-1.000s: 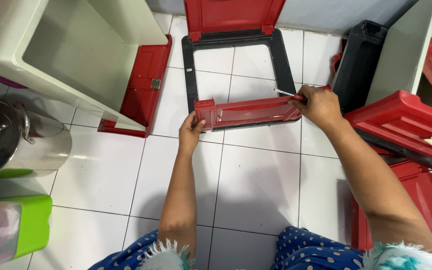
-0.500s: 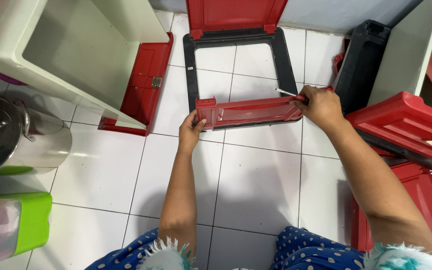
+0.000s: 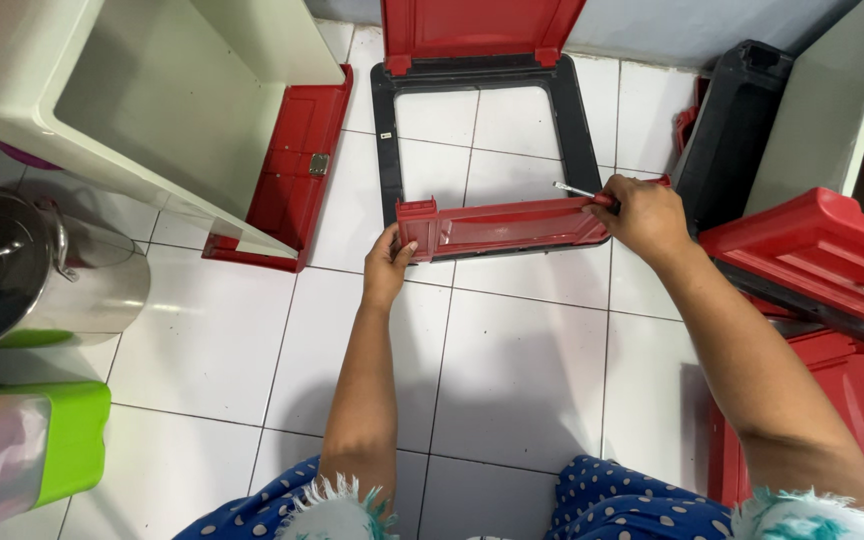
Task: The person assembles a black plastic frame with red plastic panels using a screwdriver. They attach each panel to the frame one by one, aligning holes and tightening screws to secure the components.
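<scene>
head view: a red plastic panel [image 3: 504, 227] lies across the near side of a black frame [image 3: 385, 140] on the white tiled floor [image 3: 522, 370]. the left hand [image 3: 388, 265] is closed on the panel's left end, thumb up against its raised corner. the right hand [image 3: 647, 214] is closed at the panel's right end, gripping a thin metal tool [image 3: 574, 190] whose tip points left, just above the panel's top edge. beyond the frame, at its far side, a red lid [image 3: 477, 25] stands tilted up. left of the frame a cream bin [image 3: 122, 110] lies on its side with a red hinged flap [image 3: 287, 165] under its edge, touching the floor. further left of the frame sits a steel pot [image 3: 42, 275], and nearer the person a green-edged container [image 3: 62, 440]. right of the frame stand a black bin part [image 3: 737, 120], a grey panel [image 3: 832, 100] and stacked red plastic parts [image 3: 812, 250].
</scene>
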